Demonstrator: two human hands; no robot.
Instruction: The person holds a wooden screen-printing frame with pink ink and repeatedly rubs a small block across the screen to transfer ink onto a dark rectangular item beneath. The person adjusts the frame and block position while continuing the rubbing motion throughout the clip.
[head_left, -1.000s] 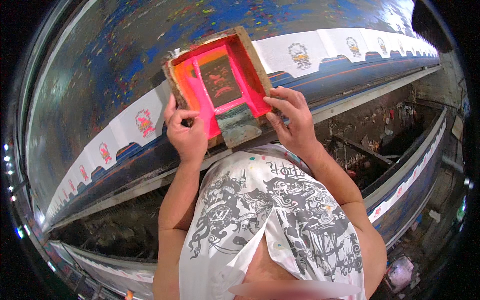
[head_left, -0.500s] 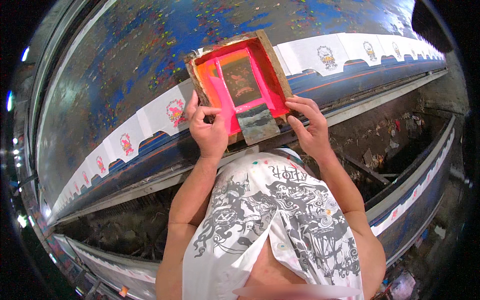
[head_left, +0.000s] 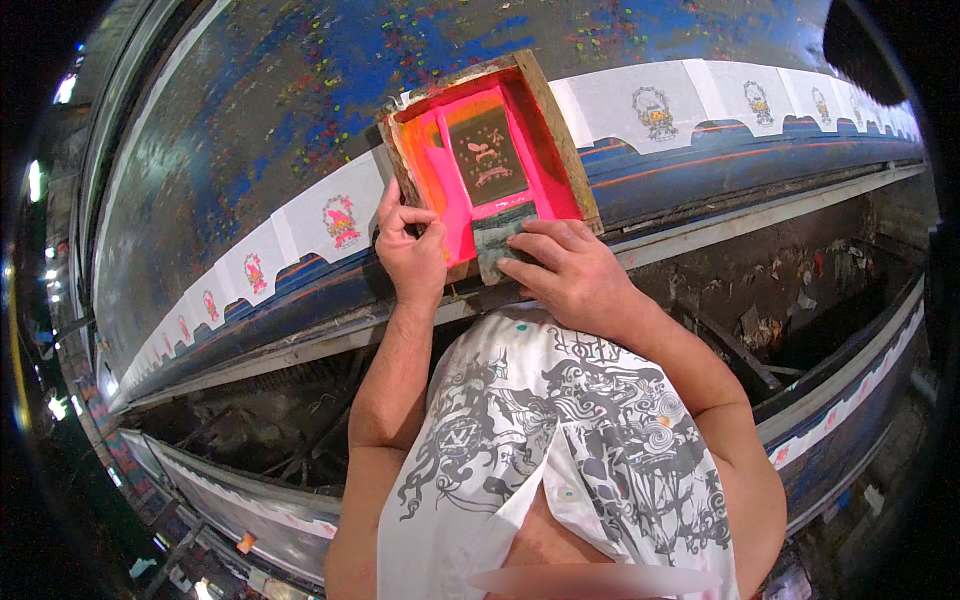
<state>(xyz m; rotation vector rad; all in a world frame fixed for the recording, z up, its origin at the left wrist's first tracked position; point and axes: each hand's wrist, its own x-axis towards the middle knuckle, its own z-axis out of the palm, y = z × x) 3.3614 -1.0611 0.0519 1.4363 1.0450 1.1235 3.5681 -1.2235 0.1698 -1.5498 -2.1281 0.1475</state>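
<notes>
A wooden screen-printing frame (head_left: 557, 130), smeared inside with bright pink and orange ink, is tilted over the row of white pieces on the long table. Its mesh window (head_left: 487, 160) shows a small pink design. My left hand (head_left: 413, 258) grips the frame's lower left side, thumb and fingers closed on the edge. A worn grey-green squeegee (head_left: 490, 243) leans across the frame's near edge. My right hand (head_left: 568, 272) is closed on this squeegee from the right, its fingers lying across the face. The thumb is hidden.
White scalloped pieces with black and yellow emblems (head_left: 655, 110) run off to the right. Those on the left (head_left: 341, 215) carry added pink. A metal rail (head_left: 780, 203) edges the paint-spotted table (head_left: 300, 130). Below lies a dark trough (head_left: 800, 290) with scraps.
My right hand has left the frame's right corner, moved left and taken hold of the squeegee. My left hand stays on the frame. The view has shifted slightly.
</notes>
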